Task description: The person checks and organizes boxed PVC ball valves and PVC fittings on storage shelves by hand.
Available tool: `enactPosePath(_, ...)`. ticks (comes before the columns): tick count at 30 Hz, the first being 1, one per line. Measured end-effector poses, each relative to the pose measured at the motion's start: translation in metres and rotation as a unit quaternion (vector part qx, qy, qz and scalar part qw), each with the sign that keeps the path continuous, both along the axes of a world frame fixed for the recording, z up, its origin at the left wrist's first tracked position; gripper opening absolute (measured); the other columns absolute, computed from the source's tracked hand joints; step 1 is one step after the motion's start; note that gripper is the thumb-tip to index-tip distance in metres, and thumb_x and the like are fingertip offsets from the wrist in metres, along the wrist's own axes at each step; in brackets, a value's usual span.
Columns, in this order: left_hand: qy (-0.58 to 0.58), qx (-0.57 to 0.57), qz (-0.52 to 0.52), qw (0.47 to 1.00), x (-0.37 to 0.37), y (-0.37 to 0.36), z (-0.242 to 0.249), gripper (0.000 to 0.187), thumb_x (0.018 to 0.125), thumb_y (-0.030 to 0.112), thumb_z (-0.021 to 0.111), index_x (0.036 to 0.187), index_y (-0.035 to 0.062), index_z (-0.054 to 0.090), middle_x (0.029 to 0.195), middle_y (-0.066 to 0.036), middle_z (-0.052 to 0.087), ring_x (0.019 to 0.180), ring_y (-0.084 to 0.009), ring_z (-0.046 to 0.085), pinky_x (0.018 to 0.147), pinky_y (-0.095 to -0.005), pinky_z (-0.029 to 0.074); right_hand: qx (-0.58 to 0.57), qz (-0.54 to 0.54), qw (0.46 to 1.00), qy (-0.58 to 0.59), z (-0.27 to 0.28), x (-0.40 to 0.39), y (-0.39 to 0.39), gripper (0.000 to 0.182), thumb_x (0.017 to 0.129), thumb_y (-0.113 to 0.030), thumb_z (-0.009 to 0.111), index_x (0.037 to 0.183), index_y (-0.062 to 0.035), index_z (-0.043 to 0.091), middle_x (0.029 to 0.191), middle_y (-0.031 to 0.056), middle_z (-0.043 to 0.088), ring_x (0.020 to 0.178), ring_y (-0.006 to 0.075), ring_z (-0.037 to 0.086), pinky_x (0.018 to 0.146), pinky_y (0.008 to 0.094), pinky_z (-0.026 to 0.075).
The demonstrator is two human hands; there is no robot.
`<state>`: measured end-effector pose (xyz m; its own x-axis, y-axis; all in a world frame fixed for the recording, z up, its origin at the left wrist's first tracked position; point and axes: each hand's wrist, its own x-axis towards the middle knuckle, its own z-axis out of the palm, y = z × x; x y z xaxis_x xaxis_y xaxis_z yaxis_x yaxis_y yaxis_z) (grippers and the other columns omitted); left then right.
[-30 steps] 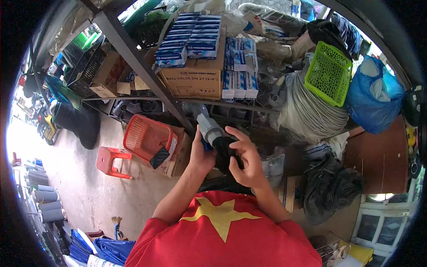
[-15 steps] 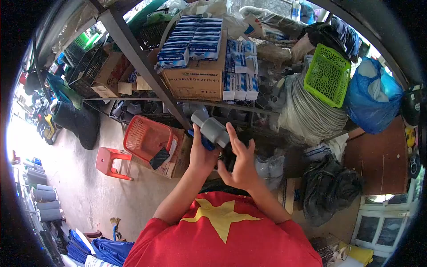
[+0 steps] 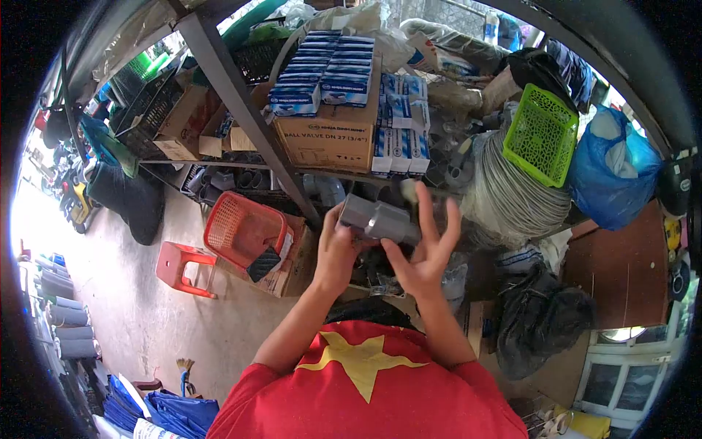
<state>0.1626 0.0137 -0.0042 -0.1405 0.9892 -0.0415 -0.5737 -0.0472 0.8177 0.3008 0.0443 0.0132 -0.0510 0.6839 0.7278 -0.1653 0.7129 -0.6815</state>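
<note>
- Grey pipe fitting (image 3: 387, 222): lies between the two hands, somewhat tilted, its wider end toward the left hand. Supported mainly at that end, it could pivot or slip if the hold loosens.
- Left hand (image 3: 335, 256): wrapped about the near end of the fitting, fingers partly hidden. A smooth plastic surface may offer little friction, so an uneven push on the far end could twist it loose.
- Right hand (image 3: 423, 267): fingers spread and blurred, thumb toward the fitting's lower edge; whether it touches cannot be told. A mistimed finger could knock the fitting rather than steady it.
- Shelf (image 3: 351, 175): its edge runs just beyond both hands. A careless forward reach could strike it.
- Cardboard carton (image 3: 325, 146): beyond the left hand, topped by stacked blue-and-white boxes (image 3: 344, 91); a jolt to the shelf might topple the pile.
- Red basket (image 3: 228, 227): left of the left hand; a wide elbow swing could displace it.
- Green basket (image 3: 540, 137): beyond and right of the right hand, slanted against a coiled hose (image 3: 512, 190), and likely to slide if the coil shifts.
</note>
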Motion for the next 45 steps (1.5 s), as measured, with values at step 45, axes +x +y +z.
enactPosePath(45,-0.044,0.077,-0.094,0.992,-0.009,-0.006,-0.017,0.087,0.078,0.031,0.079,0.144,0.0144,0.024,0.134,-0.015,0.045,0.12,-0.0247,0.051,0.094,-0.0403,0.048,-0.17,0.201,0.958,0.111,-0.02,0.01,-0.029,0.105,0.084,-0.028,0.073,0.151,-0.029,-0.007,0.155,0.0232,0.015,0.134,0.0301,0.04,0.104,0.0456,0.04)
